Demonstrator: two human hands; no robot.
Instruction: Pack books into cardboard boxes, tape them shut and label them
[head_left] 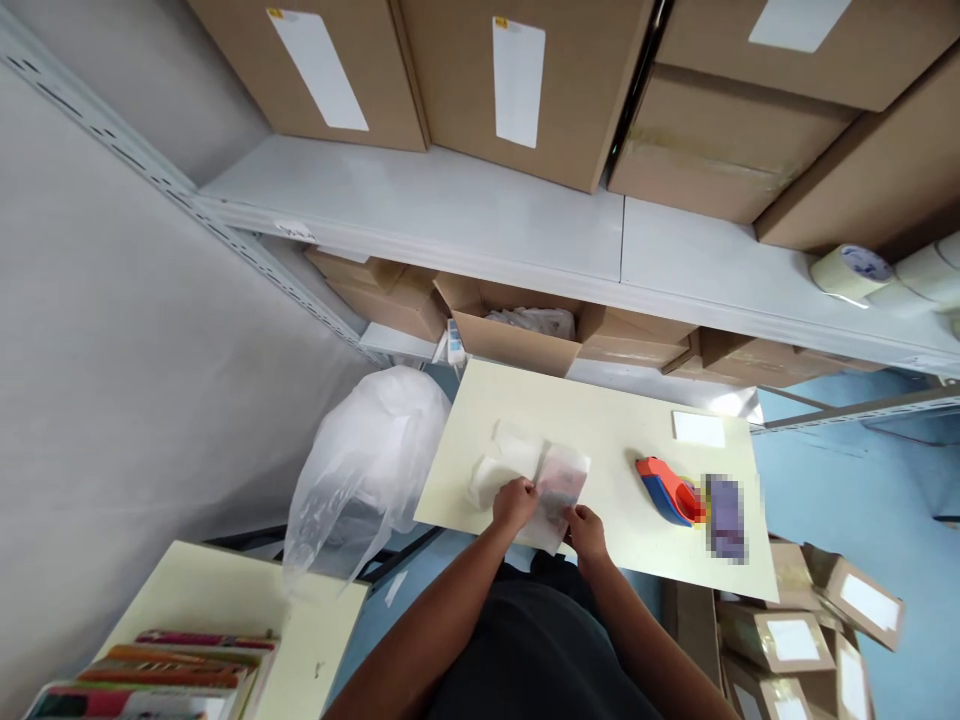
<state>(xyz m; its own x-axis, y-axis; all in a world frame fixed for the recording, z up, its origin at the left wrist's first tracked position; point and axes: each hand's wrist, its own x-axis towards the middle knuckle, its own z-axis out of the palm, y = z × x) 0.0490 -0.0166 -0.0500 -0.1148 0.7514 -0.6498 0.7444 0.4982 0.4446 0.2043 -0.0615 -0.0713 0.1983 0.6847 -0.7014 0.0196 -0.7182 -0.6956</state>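
Note:
On a pale yellow table (615, 430) lies a translucent plastic pouch (561, 487) with something dark showing faintly inside. My left hand (514, 501) is closed on the pouch's left edge. My right hand (585, 529) pinches its lower right corner. Just left of the pouch sit a few white folded pieces (499, 465), touching my left hand. What is inside the pouch is too faint to name.
A red and blue tape dispenser (664, 490) and a white card (698, 428) lie on the table's right part. A large clear plastic bag (371, 460) stands left of it. Cardboard boxes (525, 70) fill grey shelves behind. Taped parcels (795, 640) lie lower right, books (172, 670) lower left.

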